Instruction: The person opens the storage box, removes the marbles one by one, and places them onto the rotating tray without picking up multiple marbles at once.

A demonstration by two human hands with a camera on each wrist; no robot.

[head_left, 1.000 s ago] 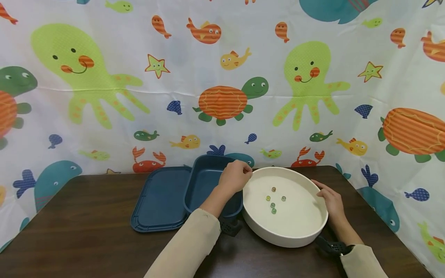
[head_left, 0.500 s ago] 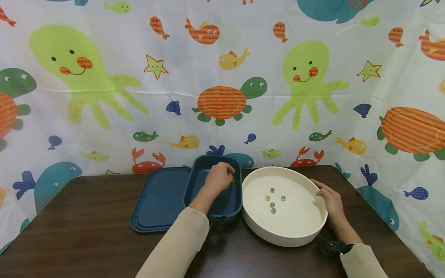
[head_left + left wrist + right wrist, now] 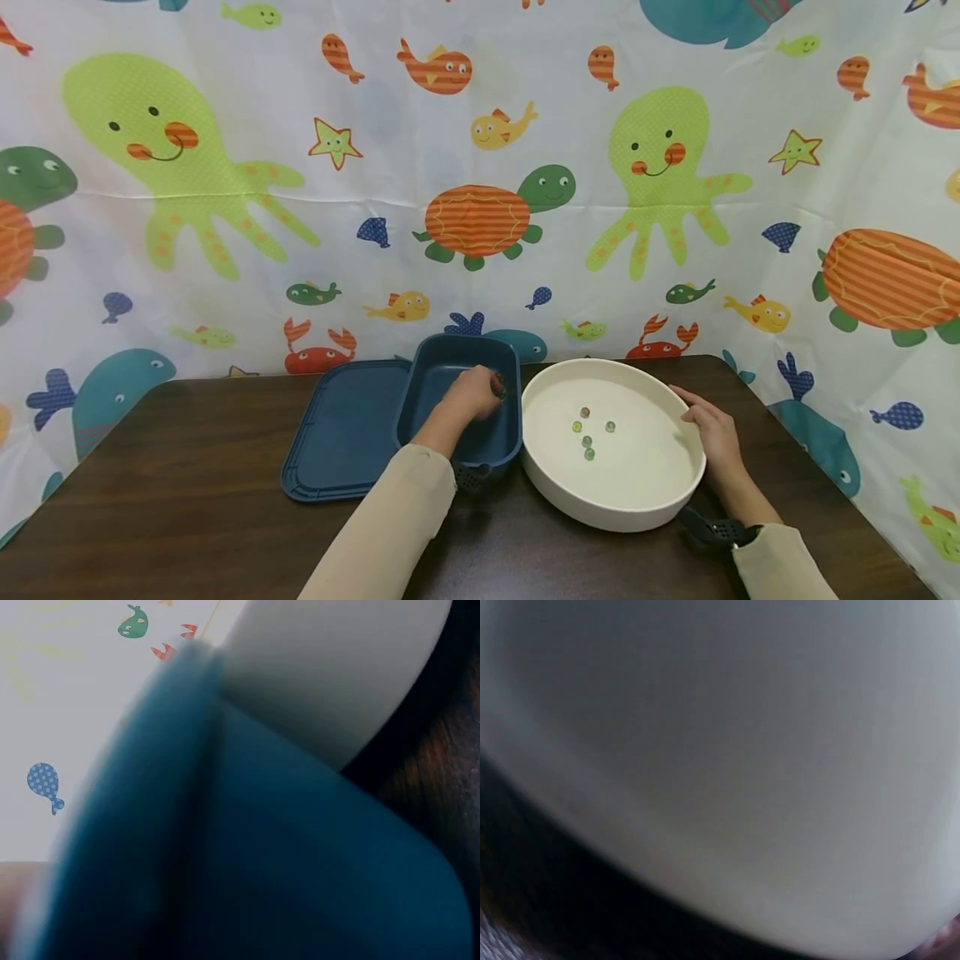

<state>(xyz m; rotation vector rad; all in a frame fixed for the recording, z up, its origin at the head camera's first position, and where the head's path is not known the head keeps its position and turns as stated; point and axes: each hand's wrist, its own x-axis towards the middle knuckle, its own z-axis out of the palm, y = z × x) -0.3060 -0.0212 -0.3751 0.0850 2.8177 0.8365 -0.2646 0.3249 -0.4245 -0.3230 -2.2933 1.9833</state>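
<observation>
My left hand (image 3: pixel 472 395) reaches down into a deep blue plastic bin (image 3: pixel 411 417), its fingers bent at the right inner side. Small green and reddish marbles (image 3: pixel 502 388) show right at the fingertips; I cannot tell whether one is pinched. To the right, my right hand (image 3: pixel 712 425) grips the rim of a round white bowl (image 3: pixel 652 467). Several glass marbles (image 3: pixel 587 442) lie apart on the bowl's floor. In the left wrist view the blue bin wall (image 3: pixel 322 862) hides the fingertips, and the white bowl (image 3: pixel 742 750) fills the right wrist view.
A flat blue lid (image 3: pixel 345 433) lies left of the bin on the dark wooden table (image 3: pixel 172 500). Bin and bowl stand close side by side. Behind the table hangs a white curtain (image 3: pixel 360 100) with sea animals.
My left hand has moved left from the white bowl's edge into the blue bin, then lower inside it. The right hand has stayed on the bowl's rim.
</observation>
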